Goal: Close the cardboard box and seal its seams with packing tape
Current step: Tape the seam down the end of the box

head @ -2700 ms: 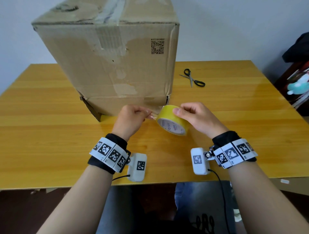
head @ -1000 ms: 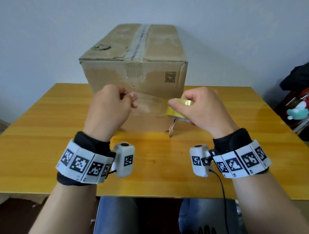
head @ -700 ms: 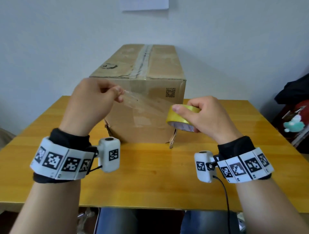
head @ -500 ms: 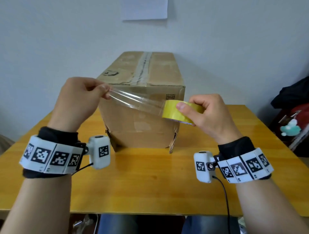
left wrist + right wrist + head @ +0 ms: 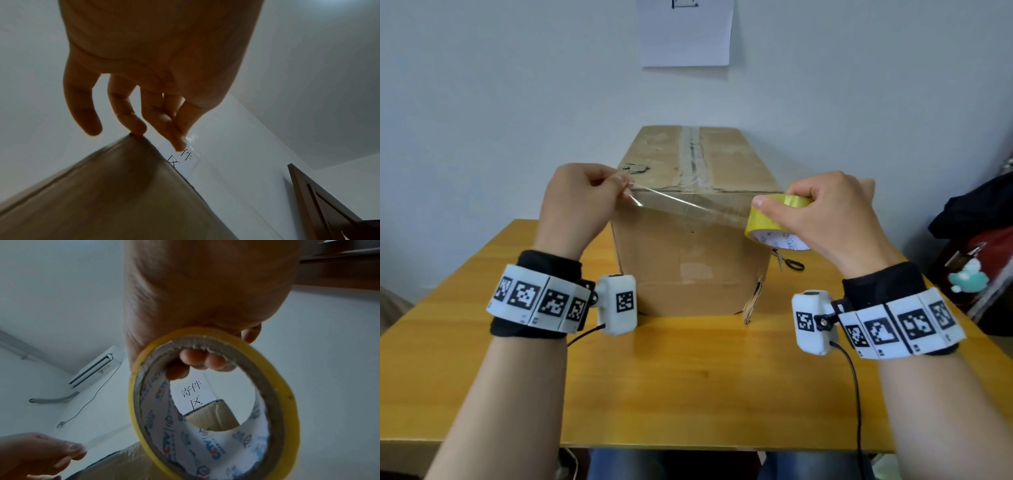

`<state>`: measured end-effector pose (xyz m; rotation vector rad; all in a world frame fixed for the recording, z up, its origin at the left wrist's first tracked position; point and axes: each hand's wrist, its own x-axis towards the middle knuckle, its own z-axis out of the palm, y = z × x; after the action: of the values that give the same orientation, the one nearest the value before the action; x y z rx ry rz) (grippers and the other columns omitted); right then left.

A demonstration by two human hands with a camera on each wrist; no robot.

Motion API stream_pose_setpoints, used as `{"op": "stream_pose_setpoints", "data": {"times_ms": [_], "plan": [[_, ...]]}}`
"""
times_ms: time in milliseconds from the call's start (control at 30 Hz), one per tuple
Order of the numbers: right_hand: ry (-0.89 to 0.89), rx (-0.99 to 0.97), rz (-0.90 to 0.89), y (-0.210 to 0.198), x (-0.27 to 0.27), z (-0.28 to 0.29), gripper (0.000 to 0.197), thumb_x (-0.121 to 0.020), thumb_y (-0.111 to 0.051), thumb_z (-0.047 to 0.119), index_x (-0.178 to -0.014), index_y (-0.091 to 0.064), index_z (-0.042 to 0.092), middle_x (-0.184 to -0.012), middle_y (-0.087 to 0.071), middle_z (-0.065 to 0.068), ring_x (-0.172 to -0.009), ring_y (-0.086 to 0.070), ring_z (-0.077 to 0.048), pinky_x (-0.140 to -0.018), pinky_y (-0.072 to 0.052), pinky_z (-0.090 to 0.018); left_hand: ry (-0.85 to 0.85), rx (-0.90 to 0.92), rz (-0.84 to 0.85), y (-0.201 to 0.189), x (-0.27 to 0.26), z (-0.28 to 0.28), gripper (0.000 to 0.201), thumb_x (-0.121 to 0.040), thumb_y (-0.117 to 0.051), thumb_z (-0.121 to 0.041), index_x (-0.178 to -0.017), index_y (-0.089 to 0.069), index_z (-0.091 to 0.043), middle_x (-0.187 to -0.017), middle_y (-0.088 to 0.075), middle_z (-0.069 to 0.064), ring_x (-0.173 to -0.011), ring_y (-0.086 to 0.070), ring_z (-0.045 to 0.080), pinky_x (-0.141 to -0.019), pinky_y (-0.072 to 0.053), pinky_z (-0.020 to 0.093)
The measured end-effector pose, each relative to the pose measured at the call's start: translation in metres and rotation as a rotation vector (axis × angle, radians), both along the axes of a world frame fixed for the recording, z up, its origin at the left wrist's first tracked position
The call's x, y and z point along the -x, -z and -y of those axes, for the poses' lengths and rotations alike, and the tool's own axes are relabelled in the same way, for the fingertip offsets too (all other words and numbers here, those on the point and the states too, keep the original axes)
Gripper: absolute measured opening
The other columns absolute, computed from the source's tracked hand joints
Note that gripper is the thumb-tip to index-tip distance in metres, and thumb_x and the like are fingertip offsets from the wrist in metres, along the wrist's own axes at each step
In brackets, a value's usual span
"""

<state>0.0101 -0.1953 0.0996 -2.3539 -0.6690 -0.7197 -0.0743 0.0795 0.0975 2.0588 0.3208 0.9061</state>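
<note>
A closed brown cardboard box [image 5: 688, 260] stands on the wooden table [image 5: 688, 377], with old tape along its top centre seam. My right hand [image 5: 822, 219] grips a yellow roll of packing tape [image 5: 774, 222] in front of the box's upper right corner; in the right wrist view the roll [image 5: 213, 402] has several fingers hooked through its core. My left hand [image 5: 582, 198] pinches the free end of a clear tape strip [image 5: 688, 207], which spans the box's near top edge. In the left wrist view the fingertips [image 5: 179, 142] pinch the strip just above the box [image 5: 102, 194].
Black scissors [image 5: 791, 263] lie on the table to the right of the box, partly hidden by the roll. A white paper sheet [image 5: 685, 31] hangs on the wall behind. Dark clothing and a bag [image 5: 976, 246] sit off the table's right edge.
Both hands have risen from the table level to the box's top edge and moved apart. The clear strip between them has grown much longer.
</note>
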Motion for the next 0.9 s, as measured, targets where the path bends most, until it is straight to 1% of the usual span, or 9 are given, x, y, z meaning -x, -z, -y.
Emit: {"op": "stream_pose_setpoints", "data": {"times_ms": [133,233,300,367,433,500,633,767,900], "plan": [[-0.034,0.000,0.004,-0.001,0.005,0.000,0.065,-0.085,-0.064,0.062,-0.048,-0.039,0.015,-0.044,-0.029,0.005,-0.052,-0.038,-0.013,-0.077,-0.029,-0.036,-0.047,0.006,0.018,0.003,-0.004,0.002,0.025,-0.086,-0.055,-0.031,-0.080,-0.077,-0.022,-0.089,-0.075,-0.006,-0.098,-0.066,0.010,-0.089,-0.050,0.033],[-0.296,-0.128,-0.132,0.000,0.011,0.004,0.055,-0.085,-0.071,0.051,-0.055,-0.054,0.007,-0.045,-0.034,0.004,-0.045,-0.035,-0.010,-0.056,-0.028,-0.025,-0.115,-0.034,0.002,0.004,-0.004,0.001,0.027,-0.088,-0.053,-0.033,-0.090,-0.078,-0.023,-0.094,-0.076,-0.004,-0.101,-0.065,0.015,-0.090,-0.050,0.036],[-0.507,-0.206,-0.212,0.001,0.017,0.005,0.051,-0.082,-0.072,0.047,-0.062,-0.062,0.002,-0.048,-0.040,-0.007,-0.045,-0.035,-0.010,-0.048,-0.026,-0.023,-0.168,-0.065,-0.023,0.003,-0.005,0.000,0.029,-0.090,-0.052,-0.033,-0.095,-0.079,-0.023,-0.097,-0.075,-0.004,-0.102,-0.064,0.018,-0.090,-0.050,0.036],[-0.659,-0.283,-0.269,0.001,0.024,0.004,0.046,-0.080,-0.073,0.044,-0.065,-0.066,0.001,-0.053,-0.044,-0.021,-0.047,-0.035,-0.018,-0.046,-0.025,-0.025,-0.185,-0.050,-0.037,0.004,-0.005,-0.002,0.029,-0.091,-0.051,-0.033,-0.096,-0.079,-0.023,-0.098,-0.075,-0.004,-0.103,-0.063,0.019,-0.090,-0.049,0.036],[-0.727,-0.333,-0.290,0.000,0.030,0.003,0.037,-0.079,-0.073,0.040,-0.062,-0.067,0.008,-0.052,-0.044,-0.020,-0.048,-0.035,-0.018,-0.045,-0.025,-0.025,-0.190,-0.036,-0.046,0.004,-0.005,0.000,0.030,-0.090,-0.051,-0.035,-0.092,-0.078,-0.023,-0.096,-0.075,-0.005,-0.102,-0.063,0.019,-0.089,-0.049,0.036],[-0.767,-0.374,-0.329,0.000,0.030,0.003,0.031,-0.081,-0.073,0.036,-0.060,-0.063,0.016,-0.050,-0.047,-0.006,-0.045,-0.040,-0.013,-0.045,-0.029,-0.022,-0.203,-0.026,-0.049,0.004,-0.004,0.002,0.027,-0.090,-0.052,-0.034,-0.087,-0.077,-0.025,-0.095,-0.074,-0.006,-0.101,-0.063,0.018,-0.089,-0.048,0.035],[-0.940,-0.404,-0.564,0.005,0.034,0.008,0.033,-0.093,-0.065,0.026,-0.072,-0.051,0.005,-0.053,-0.063,-0.009,-0.044,-0.065,-0.027,-0.044,-0.049,-0.028,-0.209,0.022,-0.048,0.003,0.000,0.004,0.023,-0.089,-0.054,-0.032,-0.083,-0.075,-0.027,-0.092,-0.074,-0.004,-0.099,-0.064,0.021,-0.092,-0.051,0.040],[-0.904,-0.353,-0.558,0.006,0.043,0.011,0.023,-0.087,-0.072,0.024,-0.078,-0.060,0.006,-0.058,-0.065,-0.009,-0.043,-0.063,-0.027,-0.040,-0.048,-0.028,-0.204,0.060,-0.056,0.000,0.003,0.006,0.025,-0.086,-0.052,-0.033,-0.075,-0.075,-0.029,-0.093,-0.075,-0.006,-0.100,-0.065,0.021,-0.094,-0.052,0.043],[-0.574,-0.374,-0.320,-0.002,0.033,0.020,0.031,-0.084,-0.079,0.031,-0.067,-0.065,0.009,-0.055,-0.062,-0.007,-0.040,-0.062,-0.025,-0.038,-0.045,-0.026,-0.138,0.068,-0.003,-0.003,0.007,0.006,0.024,-0.085,-0.054,-0.035,-0.073,-0.074,-0.031,-0.082,-0.074,-0.013,-0.095,-0.067,0.017,-0.094,-0.053,0.044]]}}
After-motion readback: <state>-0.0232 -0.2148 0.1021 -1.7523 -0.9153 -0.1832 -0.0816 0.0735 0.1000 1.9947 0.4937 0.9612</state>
